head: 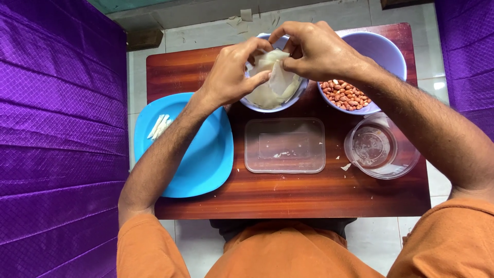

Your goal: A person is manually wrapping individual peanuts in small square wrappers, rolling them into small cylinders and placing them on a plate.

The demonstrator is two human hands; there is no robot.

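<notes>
Both hands meet over a pale lilac bowl [288, 103] at the back middle of the table, filled with thin whitish pastry sheets [267, 95]. My left hand [234, 72] pinches the edge of one sheet [280, 77] from the left. My right hand [314, 49] grips the same sheet from above and the right, lifting it slightly off the stack. To the right a larger lilac bowl [383, 49] holds red-skinned peanuts [343, 95].
A blue square plate [203, 159] at the left carries a few white strips [159, 126]. A clear rectangular container [284, 145] sits in the middle, a clear round tub [381, 146] at the right, all on a small wooden table [288, 195]. Purple cloth hangs on both sides.
</notes>
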